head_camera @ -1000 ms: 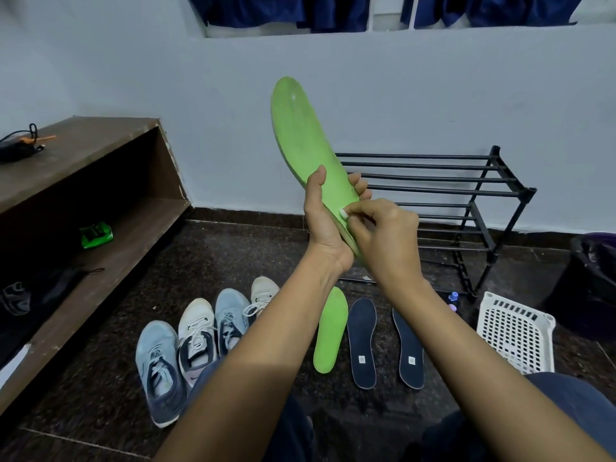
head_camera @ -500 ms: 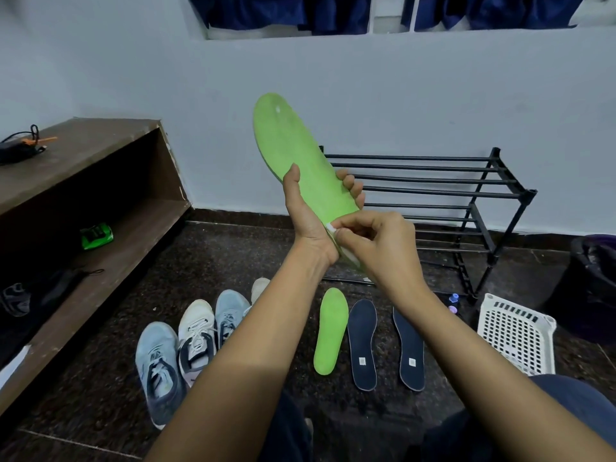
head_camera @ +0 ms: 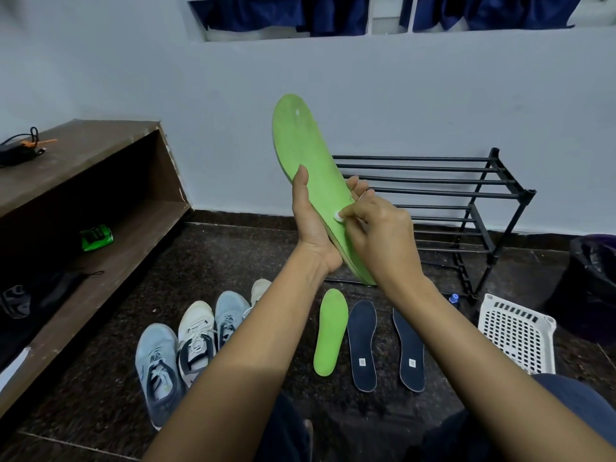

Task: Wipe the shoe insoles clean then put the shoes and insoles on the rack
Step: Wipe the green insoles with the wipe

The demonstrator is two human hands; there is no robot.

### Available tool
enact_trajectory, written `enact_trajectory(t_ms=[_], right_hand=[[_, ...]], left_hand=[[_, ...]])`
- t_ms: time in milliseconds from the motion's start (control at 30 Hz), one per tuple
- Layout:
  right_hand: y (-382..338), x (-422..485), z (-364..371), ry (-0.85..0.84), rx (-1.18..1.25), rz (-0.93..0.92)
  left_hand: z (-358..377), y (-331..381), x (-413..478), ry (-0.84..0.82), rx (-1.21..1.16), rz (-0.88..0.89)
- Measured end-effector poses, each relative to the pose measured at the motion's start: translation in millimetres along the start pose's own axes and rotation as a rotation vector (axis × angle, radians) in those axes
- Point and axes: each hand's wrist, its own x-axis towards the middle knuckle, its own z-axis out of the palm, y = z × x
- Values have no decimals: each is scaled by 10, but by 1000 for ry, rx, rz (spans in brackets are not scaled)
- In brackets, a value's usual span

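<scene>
My left hand (head_camera: 313, 225) grips a green insole (head_camera: 300, 145) near its heel and holds it upright, toe end up and to the left. My right hand (head_camera: 380, 235) pinches a small white wad (head_camera: 339, 216) against the insole's surface. On the floor lie a second green insole (head_camera: 329, 331) and two dark blue insoles (head_camera: 362, 345) (head_camera: 409, 351). Several sneakers (head_camera: 196, 331) stand side by side to the left of them. The black metal rack (head_camera: 466, 195) stands against the wall behind my hands.
A brown wooden shelf unit (head_camera: 100, 208) runs along the left, holding a green object (head_camera: 96, 238) and dark items. A white perforated basket (head_camera: 518, 331) sits at the right, with a black-lined bin (head_camera: 593, 285) beyond it. My knees fill the bottom edge.
The insole swung left and lower, then back up. My right hand with the white wad slid along the heel part of the insole, from upper to lower and back.
</scene>
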Motion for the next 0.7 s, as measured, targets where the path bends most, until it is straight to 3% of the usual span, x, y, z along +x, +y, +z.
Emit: enact_trajectory(t_ms=[133,233,533,700], right_hand=[[-152,-85,-123,-108,263,157],[-204,-72,-153,-74,345,217],[-1,19,-63,13,36,104],[-49,-127,-44,-104,16,124]], left_hand=[[-10,60,38,-7,-40,-2],[38,-16,36,-19,-84,27],[47,-13,2,-56,17,-5],[-36,52,46,-36,-27,-10]])
